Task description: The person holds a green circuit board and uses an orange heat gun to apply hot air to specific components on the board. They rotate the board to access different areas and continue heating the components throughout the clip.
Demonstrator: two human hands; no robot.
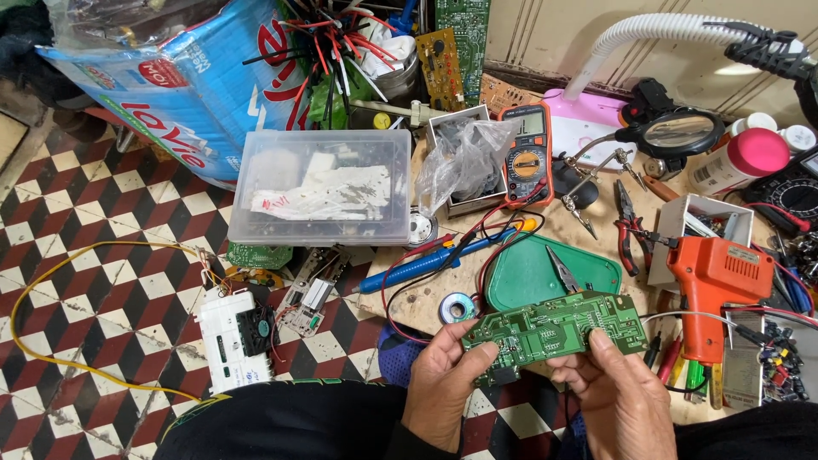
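We hold the green circuit board (554, 328) w/ both hands. Left hand (445, 375) grip pinches its left end, right hand (618, 396) its right, above the desk (588, 243).

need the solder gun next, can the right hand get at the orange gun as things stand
Probably not at once: the right hand is gripping the green circuit board together with the left hand. The orange gun lies uncovered just beside it, so the path looks free once that hand lets go.
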